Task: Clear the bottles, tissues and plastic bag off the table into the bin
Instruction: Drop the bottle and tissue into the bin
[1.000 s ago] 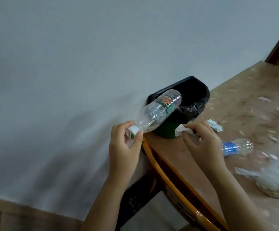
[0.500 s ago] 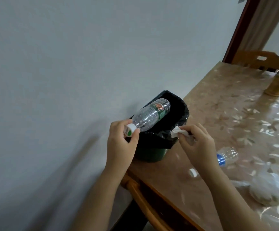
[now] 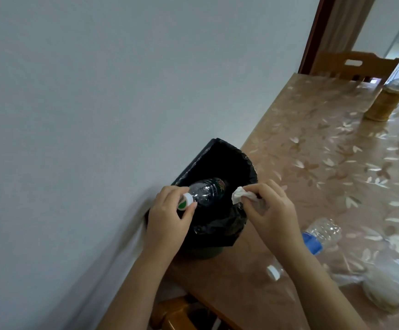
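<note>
The bin (image 3: 220,251), lined with a black bag, stands on the table's near left corner against the wall. My left hand (image 3: 167,217) grips an empty clear bottle (image 3: 205,190) by its white cap, base pointing down into the bin's mouth. My right hand (image 3: 270,210) pinches a crumpled white tissue (image 3: 240,195) over the bin's right rim. On the table to the right lie a clear bottle with a blue label (image 3: 322,234), another clear bottle with a white cap (image 3: 273,272) partly hidden by my right forearm, and a clear plastic bag (image 3: 389,284).
The table (image 3: 313,144) has a shiny floral cover and runs back along the grey wall. A woven jar (image 3: 384,103) stands at the far right. A wooden chair back (image 3: 353,65) sits behind the table's far end, another chair (image 3: 172,315) below the near edge.
My left hand has tipped the bottle from above the bin's rim down into its mouth. My right hand has carried the tissue from the table to over the rim. The view has swung right.
</note>
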